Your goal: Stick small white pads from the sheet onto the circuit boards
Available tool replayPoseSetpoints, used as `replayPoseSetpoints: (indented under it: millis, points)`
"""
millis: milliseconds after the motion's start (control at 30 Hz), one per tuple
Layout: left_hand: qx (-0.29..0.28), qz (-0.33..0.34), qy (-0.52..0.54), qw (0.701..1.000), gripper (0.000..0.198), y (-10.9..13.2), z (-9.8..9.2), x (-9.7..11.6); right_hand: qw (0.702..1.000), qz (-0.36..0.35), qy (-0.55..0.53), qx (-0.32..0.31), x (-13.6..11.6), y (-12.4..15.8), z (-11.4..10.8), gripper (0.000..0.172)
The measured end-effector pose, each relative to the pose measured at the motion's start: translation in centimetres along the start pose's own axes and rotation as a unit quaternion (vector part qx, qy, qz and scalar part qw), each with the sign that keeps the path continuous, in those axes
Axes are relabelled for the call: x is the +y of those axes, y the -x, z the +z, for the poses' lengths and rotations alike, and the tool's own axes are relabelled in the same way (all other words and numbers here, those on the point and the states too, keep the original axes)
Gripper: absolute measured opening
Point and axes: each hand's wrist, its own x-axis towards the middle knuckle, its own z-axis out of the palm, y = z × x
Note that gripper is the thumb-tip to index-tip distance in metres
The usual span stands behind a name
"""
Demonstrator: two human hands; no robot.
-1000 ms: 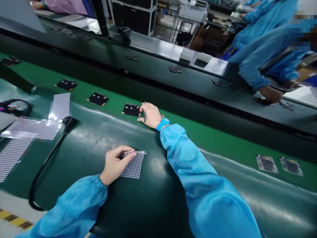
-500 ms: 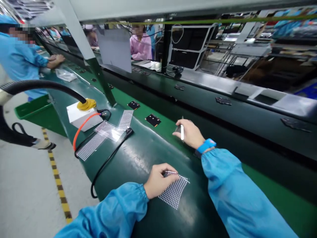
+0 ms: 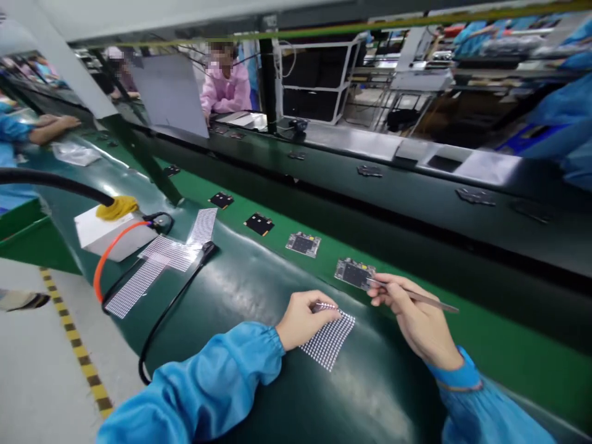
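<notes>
My left hand (image 3: 308, 320) pinches the upper edge of a small sheet of white dot stickers (image 3: 329, 345), held low over the green bench. In my right hand (image 3: 416, 314) is a pair of metal tweezers (image 3: 432, 301), lying across the fingers and pointing left. Its fingertips are at the right edge of a circuit board (image 3: 351, 272) on the green belt; whether they grip the board I cannot tell. Another circuit board (image 3: 303, 244) lies just left of it, with two black-faced boards (image 3: 259, 224) (image 3: 221, 200) farther along the belt.
More dotted sheets (image 3: 171, 253) lie on the bench beside a white box (image 3: 111, 231) with an orange tube (image 3: 108, 253). A black cable (image 3: 180, 293) runs over the bench edge. A slanted post (image 3: 143, 157) stands at the back. Co-workers sit at left and across the line.
The view has turned right. My right hand has moved right and nearer, away from a circuit board now lying uncovered, to another board. My left hand keeps its hold on the sticker sheet.
</notes>
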Motion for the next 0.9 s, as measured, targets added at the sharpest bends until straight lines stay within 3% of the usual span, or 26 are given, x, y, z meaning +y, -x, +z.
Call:
replayPoseSetpoints:
  millis: [100,200,367,600,733,900]
  points:
    - [-0.045,0.013,0.005,0.999,0.013,-0.9,3.0,0.2,0.995,-0.048,0.083,0.014,0.1,2.3,-0.6,0.021]
    - [-0.067,0.033,-0.010,0.997,0.013,-0.7,4.4,0.2,0.983,-0.100,0.143,-0.056,0.3,4.0,-1.0,0.017]
    - [-0.096,0.054,-0.044,0.993,0.013,-0.6,3.6,-0.5,0.987,-0.097,0.094,-0.085,1.2,5.2,-1.2,0.016]
    - [-0.125,0.062,-0.046,0.989,0.023,-0.1,2.9,-0.5,0.981,-0.123,0.127,-0.080,1.1,5.7,-1.1,0.007]
    - [-0.121,0.065,-0.057,0.989,0.017,-0.1,2.8,-0.3,0.978,-0.137,0.133,-0.079,0.8,5.9,-1.2,0.006]
    - [-0.108,0.074,-0.075,0.988,0.010,0.0,2.9,0.2,0.990,-0.092,0.087,-0.060,-0.2,5.9,-1.6,0.022]
